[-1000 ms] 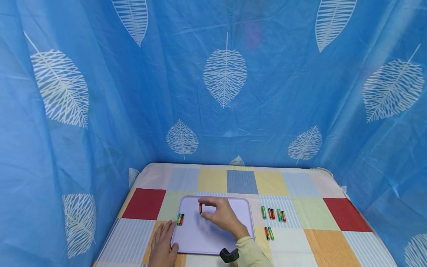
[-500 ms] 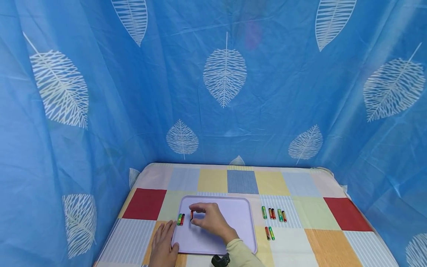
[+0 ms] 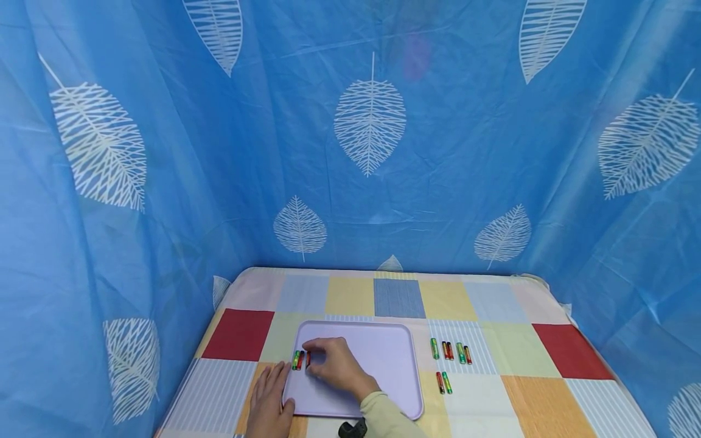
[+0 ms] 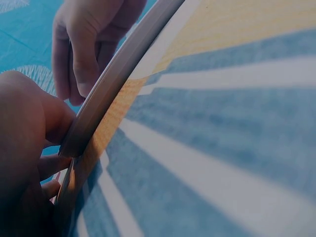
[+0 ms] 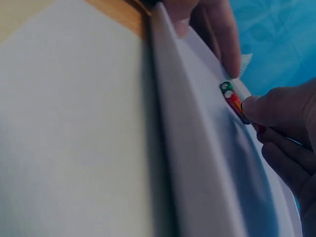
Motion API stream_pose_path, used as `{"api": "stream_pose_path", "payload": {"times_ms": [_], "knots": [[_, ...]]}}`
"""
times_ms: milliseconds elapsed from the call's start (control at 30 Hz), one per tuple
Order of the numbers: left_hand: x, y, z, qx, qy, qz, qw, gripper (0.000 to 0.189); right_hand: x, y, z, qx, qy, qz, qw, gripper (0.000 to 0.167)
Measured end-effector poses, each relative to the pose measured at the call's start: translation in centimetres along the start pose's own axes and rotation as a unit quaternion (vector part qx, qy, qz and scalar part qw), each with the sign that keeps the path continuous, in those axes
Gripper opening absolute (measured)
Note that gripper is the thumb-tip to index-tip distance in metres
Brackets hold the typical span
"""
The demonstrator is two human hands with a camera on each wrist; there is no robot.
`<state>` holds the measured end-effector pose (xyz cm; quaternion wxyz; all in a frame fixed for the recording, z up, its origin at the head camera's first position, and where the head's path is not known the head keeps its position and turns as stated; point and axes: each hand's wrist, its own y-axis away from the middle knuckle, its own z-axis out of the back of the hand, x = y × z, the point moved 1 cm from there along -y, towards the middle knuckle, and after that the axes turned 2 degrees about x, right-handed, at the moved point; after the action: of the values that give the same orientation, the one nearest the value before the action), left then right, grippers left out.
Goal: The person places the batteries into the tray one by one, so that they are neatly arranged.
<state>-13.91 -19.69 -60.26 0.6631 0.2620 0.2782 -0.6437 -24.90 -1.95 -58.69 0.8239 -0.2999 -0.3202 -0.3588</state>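
A lavender tray lies on the table. My right hand is over its left part, pinching a red and black battery between thumb and fingers. Just left of that battery, a green battery and a red battery lie side by side on the tray. My left hand touches the tray's near left corner, fingers fairly straight along the left edge and thumb at the front edge. The right wrist view shows the right thumb close to the batteries, hiding part of the held one.
Right of the tray, several batteries lie on the patchwork cloth: a green one, a red pair, a green one beside a red one, and a nearer red one beside a green one. Blue curtains surround the table.
My right hand has moved left and slightly down over the tray, bringing the held battery close to the two lying ones. The left hand has stayed at the tray's corner.
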Motion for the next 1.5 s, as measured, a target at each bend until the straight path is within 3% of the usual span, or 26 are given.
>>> {"api": "stream_pose_path", "payload": {"times_ms": [267, 800, 1067, 1500], "knots": [[0.3, 0.1, -0.3, -0.024, -0.008, -0.035, 0.999, 0.072, 0.4, -0.2, -0.7, -0.006, 0.055, 0.009, 0.9984, 0.043], [0.0, 0.1, -0.2, -0.016, -0.013, -0.03, 0.9993, 0.072, 1.1, -0.7, -0.8, 0.001, 0.082, -0.001, 0.9966, 0.043], [0.0, 0.1, -0.1, -0.014, -0.013, -0.024, 0.9995, 0.071, 0.7, -0.4, 0.7, 0.011, 0.058, -0.009, 0.9982, 0.043], [-0.2, 0.0, -0.2, 0.009, -0.017, 0.008, 0.9998, 0.074, 0.0, 1.2, 5.3, 0.042, 0.008, -0.038, 0.9984, 0.053]]}}
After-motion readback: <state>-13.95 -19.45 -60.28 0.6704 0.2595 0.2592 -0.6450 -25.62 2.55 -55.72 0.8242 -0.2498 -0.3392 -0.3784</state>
